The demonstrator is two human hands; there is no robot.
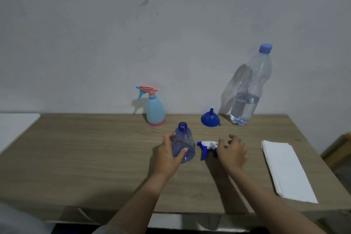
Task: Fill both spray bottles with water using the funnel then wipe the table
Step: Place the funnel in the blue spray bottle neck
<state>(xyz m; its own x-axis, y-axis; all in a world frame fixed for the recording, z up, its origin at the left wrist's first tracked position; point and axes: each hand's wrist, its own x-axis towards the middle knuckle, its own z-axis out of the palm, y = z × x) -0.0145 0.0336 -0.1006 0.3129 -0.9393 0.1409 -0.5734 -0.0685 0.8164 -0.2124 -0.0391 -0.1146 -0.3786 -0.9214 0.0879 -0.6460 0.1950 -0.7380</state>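
A clear blue spray bottle (183, 142) stands upright on the wooden table (95, 154) with its neck uncapped; my left hand (168, 155) is wrapped around its body. Its blue-and-white trigger head (206, 147) lies on the table just right of it. My right hand (231, 151) hovers over the trigger head's right end, fingers spread, holding nothing. A light-blue spray bottle with a pink trigger (154, 107) stands capped at the back. The blue funnel (210, 118) rests upside down, spout up, beside a large capped water bottle (248, 89), about a third full.
A folded white cloth or paper towel (286, 171) lies near the table's right edge. A grey wall rises directly behind the table. A white surface (15, 125) adjoins the table at the far left.
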